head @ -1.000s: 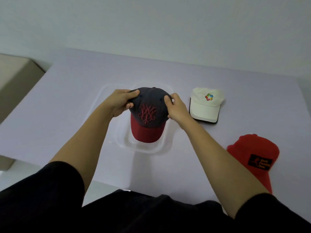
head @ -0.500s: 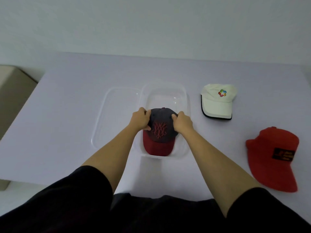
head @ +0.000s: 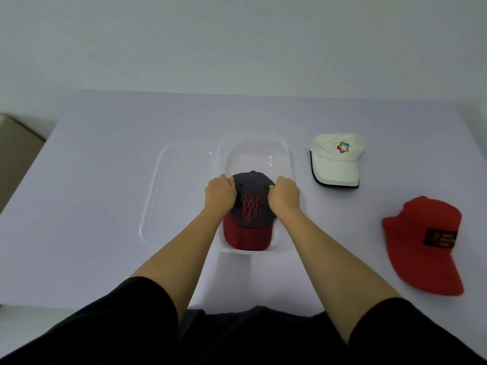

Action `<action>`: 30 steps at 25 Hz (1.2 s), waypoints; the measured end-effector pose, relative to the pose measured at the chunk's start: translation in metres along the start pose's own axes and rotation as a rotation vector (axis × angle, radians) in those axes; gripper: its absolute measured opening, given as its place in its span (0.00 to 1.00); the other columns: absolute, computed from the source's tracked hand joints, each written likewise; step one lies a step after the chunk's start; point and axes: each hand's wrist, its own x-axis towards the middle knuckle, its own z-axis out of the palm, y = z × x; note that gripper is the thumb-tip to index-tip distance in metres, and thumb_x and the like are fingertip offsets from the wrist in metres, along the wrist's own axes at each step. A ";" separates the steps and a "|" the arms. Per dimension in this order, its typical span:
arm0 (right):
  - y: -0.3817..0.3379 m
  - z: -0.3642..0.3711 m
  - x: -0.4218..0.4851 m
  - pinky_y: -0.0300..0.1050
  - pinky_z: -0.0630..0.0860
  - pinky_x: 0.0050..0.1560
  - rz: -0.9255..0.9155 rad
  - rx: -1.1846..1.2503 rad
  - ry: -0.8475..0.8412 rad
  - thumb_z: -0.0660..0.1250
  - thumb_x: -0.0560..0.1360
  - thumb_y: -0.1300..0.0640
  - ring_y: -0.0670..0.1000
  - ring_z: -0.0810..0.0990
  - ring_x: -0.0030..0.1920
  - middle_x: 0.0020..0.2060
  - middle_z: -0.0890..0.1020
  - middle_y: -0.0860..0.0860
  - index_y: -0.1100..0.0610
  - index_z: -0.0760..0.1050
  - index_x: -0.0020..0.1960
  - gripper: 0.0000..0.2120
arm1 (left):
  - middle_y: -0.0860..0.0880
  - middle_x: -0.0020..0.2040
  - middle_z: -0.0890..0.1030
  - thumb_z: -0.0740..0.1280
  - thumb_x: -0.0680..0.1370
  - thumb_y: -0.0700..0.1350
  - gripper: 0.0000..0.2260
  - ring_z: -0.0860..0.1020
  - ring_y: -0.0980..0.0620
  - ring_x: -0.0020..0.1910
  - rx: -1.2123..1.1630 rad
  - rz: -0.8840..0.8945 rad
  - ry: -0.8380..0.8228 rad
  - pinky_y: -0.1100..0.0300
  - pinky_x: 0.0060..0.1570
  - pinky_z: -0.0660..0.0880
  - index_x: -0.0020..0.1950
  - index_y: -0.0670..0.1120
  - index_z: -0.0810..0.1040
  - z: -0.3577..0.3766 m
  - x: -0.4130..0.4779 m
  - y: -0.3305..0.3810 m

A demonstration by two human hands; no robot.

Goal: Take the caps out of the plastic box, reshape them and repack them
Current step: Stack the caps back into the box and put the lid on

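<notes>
A dark navy cap [head: 251,206] with a red brim and red embroidery sits in the near half of the clear plastic box [head: 287,159], brim toward me. My left hand [head: 220,193] grips the crown's left side, and my right hand [head: 284,197] grips its right side, fingers curled over the fabric. A white cap [head: 336,162] with a coloured logo lies on the table right of the box. Further right and nearer lies a red cap [head: 424,243] with a black patch.
The box's clear lid [head: 158,196] lies flat against the box's left side. The lilac table [head: 92,180] ends at a near edge below my forearms. A beige piece of furniture [head: 15,154] stands beyond the table's left edge.
Both hands have lowered the navy cap from above the box down into it. The camera view has shifted, so the box and the other caps appear further from me.
</notes>
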 end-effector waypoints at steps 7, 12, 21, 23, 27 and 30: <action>0.023 -0.042 0.001 0.47 0.74 0.58 -0.290 0.312 0.368 0.58 0.79 0.54 0.53 0.78 0.58 0.60 0.79 0.52 0.55 0.73 0.63 0.15 | 0.42 0.33 0.79 0.52 0.81 0.48 0.17 0.80 0.44 0.35 -0.361 0.129 0.279 0.50 0.44 0.76 0.42 0.40 0.75 -0.023 -0.009 0.056; 0.093 -0.085 0.013 0.50 0.67 0.67 -0.379 0.332 0.472 0.58 0.78 0.53 0.54 0.71 0.65 0.64 0.75 0.55 0.58 0.71 0.66 0.18 | 0.47 0.32 0.76 0.54 0.81 0.51 0.17 0.74 0.52 0.31 -0.520 0.180 0.091 0.58 0.39 0.72 0.40 0.43 0.76 0.011 -0.038 0.138; 0.291 -0.160 0.020 0.46 0.63 0.68 -0.112 0.303 0.532 0.58 0.76 0.47 0.55 0.70 0.66 0.64 0.74 0.56 0.60 0.69 0.67 0.24 | 0.41 0.48 0.83 0.57 0.80 0.50 0.17 0.79 0.43 0.51 -0.452 0.227 -0.172 0.52 0.51 0.73 0.52 0.38 0.78 0.133 -0.089 0.267; 0.327 -0.168 0.017 0.43 0.60 0.69 0.029 0.432 0.475 0.62 0.76 0.49 0.54 0.67 0.68 0.67 0.71 0.55 0.58 0.66 0.69 0.24 | 0.42 0.66 0.76 0.59 0.80 0.54 0.23 0.73 0.46 0.67 -0.428 0.189 -0.251 0.55 0.66 0.67 0.67 0.39 0.72 0.153 -0.092 0.281; 0.382 -0.167 0.010 0.50 0.62 0.72 0.202 0.685 0.172 0.68 0.73 0.46 0.51 0.64 0.71 0.70 0.67 0.52 0.55 0.61 0.72 0.32 | 0.45 0.71 0.70 0.65 0.73 0.63 0.36 0.70 0.46 0.69 -0.499 0.001 -0.492 0.52 0.63 0.67 0.74 0.45 0.62 0.177 -0.097 0.304; 0.391 -0.158 0.006 0.47 0.72 0.65 0.157 0.896 -0.040 0.71 0.72 0.50 0.46 0.76 0.62 0.62 0.77 0.48 0.52 0.70 0.66 0.24 | 0.48 0.68 0.71 0.73 0.69 0.59 0.36 0.73 0.44 0.61 -0.650 -0.186 -0.775 0.36 0.56 0.72 0.72 0.49 0.64 0.184 -0.100 0.311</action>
